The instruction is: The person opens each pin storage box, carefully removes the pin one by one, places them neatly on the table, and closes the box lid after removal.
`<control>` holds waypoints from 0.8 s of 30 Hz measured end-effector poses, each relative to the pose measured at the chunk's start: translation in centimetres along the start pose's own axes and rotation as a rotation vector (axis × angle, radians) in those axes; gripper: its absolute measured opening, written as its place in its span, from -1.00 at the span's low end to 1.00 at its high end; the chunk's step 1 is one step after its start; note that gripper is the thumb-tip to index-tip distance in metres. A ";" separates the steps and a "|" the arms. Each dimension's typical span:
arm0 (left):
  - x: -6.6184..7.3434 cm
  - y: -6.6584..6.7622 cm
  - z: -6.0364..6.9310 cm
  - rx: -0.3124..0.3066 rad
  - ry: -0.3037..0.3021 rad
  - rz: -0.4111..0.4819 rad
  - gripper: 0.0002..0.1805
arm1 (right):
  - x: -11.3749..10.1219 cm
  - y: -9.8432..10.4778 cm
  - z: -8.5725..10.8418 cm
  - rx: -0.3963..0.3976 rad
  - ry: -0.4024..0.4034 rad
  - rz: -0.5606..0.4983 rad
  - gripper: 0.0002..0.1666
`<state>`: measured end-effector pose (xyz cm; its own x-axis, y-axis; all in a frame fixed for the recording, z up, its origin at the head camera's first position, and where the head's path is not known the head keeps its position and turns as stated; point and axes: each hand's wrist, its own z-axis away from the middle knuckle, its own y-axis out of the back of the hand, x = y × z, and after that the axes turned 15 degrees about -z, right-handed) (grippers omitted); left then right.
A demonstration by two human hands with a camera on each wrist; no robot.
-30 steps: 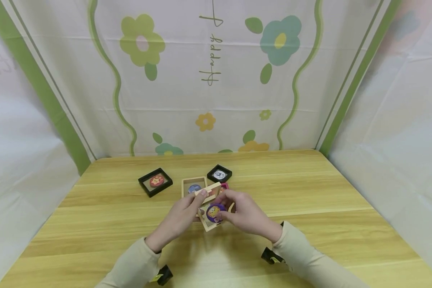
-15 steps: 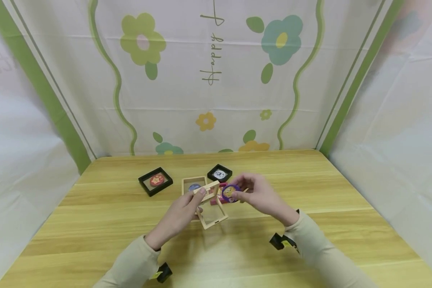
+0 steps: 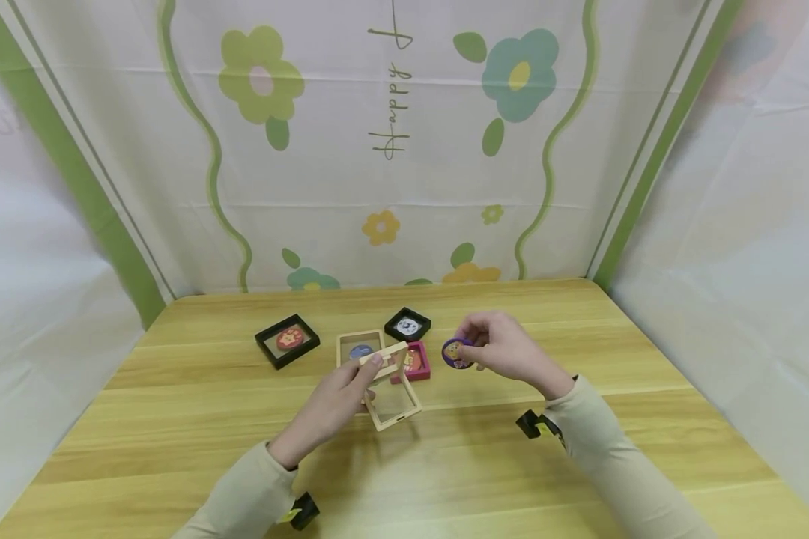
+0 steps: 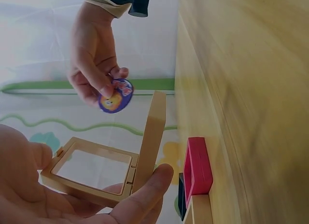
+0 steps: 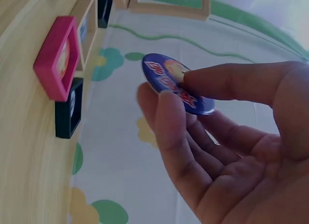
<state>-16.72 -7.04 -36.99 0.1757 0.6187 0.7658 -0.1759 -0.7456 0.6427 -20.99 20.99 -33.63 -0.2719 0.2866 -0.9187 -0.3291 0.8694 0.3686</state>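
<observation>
In the head view my left hand (image 3: 330,400) holds a beige hinged display frame (image 3: 414,408), its two halves folded apart and clear film in the lower half. The left wrist view shows the hinge (image 4: 130,175) between the halves, with thumb and fingers around the frame. To the right, my right hand (image 3: 508,352) pinches a round purple badge (image 3: 456,353) with a yellow cartoon figure. Close up in the right wrist view, the badge (image 5: 166,79) sits between thumb and fingertips, tilted, with red and white lettering along its rim. It is apart from the frame.
On the wooden table (image 3: 512,464) lie a black frame with a red badge (image 3: 288,340), a smaller black frame (image 3: 407,325), a pink frame (image 3: 423,367) and a beige frame (image 3: 340,348) with a blue badge. A flowered cloth (image 3: 445,172) hangs behind.
My right hand has lifted the purple badge out of the beige frame's lower half and carried it to the right. The left hand keeps the unfolded frame in nearly the same place.
</observation>
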 end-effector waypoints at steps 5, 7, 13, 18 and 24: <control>-0.1 0.0 0.0 -0.003 0.003 -0.012 -0.29 | 1.1 0.3 -0.4 -0.045 -0.071 0.083 -0.92; -0.1 0.0 0.0 -0.006 0.004 -0.017 -0.28 | 1.6 0.4 -0.4 -0.070 -0.119 0.106 -0.90; -0.1 0.1 0.0 -0.012 0.009 -0.019 -0.27 | 3.1 -0.3 -0.8 -0.123 -0.269 0.090 -0.89; 0.0 0.2 0.1 -0.012 0.006 -0.046 -0.28 | 3.8 -1.6 -1.1 -0.159 -0.324 0.040 -0.79; 0.1 0.3 0.0 -0.008 -0.003 -0.062 -0.28 | 4.3 -2.8 -0.9 -0.218 -0.317 0.115 -0.80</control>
<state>-16.81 -7.21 -36.71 0.1891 0.6632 0.7242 -0.1723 -0.7036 0.6894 -22.10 19.39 -38.53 -0.0370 0.5169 -0.8552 -0.5058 0.7284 0.4621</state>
